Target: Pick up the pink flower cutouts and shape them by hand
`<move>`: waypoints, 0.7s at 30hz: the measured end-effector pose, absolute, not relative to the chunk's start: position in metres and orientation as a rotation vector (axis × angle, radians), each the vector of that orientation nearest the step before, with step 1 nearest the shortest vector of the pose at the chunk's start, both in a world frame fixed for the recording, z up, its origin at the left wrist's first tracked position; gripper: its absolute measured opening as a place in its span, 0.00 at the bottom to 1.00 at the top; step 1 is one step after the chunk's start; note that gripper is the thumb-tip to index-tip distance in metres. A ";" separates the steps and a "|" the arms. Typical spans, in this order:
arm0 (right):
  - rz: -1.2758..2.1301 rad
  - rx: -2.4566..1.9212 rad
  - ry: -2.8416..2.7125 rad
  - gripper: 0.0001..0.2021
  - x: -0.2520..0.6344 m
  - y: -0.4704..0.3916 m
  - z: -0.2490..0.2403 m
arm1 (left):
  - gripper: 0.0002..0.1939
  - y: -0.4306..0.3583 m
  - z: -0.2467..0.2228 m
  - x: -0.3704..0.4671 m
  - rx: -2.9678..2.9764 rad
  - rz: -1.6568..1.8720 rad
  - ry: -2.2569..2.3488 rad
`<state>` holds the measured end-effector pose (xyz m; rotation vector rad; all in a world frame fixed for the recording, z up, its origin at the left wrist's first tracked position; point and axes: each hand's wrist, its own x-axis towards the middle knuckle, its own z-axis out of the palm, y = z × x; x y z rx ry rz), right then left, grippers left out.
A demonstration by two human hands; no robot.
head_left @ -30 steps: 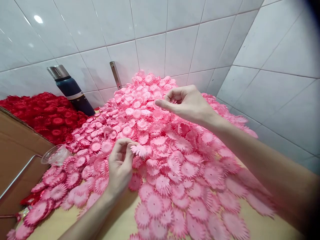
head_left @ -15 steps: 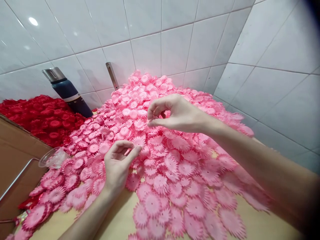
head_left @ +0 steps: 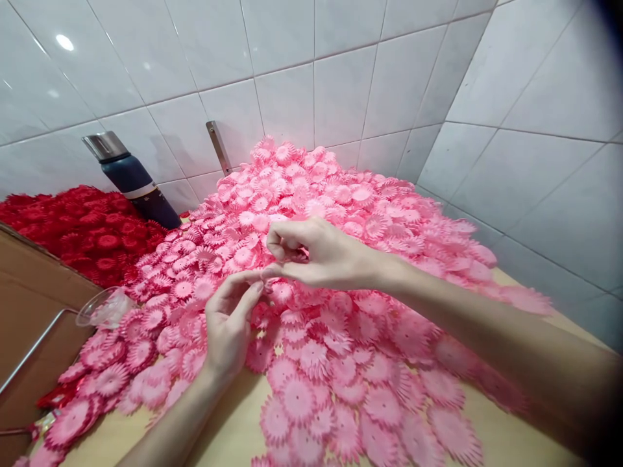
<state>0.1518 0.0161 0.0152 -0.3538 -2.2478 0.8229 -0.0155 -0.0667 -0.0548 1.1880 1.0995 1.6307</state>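
Observation:
A large heap of pink fringed flower discs covers the table below and behind my hands. My left hand is closed, thumb and forefinger pinched over the middle of the heap. Whatever lies in that pinch is too small to make out. My right hand comes in from the right with its fingers curled and its thumb stretched to the left hand's fingertips. The two hands meet there, and what the right fingers hold, if anything, is hidden.
Red flower discs are piled at the back left, where a dark blue bottle leans. A clear plastic cup lies beside a cardboard box. A metal strip stands against the tiled wall.
My right hand has moved down and to the left, bringing its thumb to the left fingertips. My left hand stays nearly in place, its thumb and forefinger now drawn closer together.

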 end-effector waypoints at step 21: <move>0.720 -0.682 -1.845 0.18 0.167 0.031 0.021 | 0.08 -0.070 -0.057 -0.014 1.307 1.588 1.226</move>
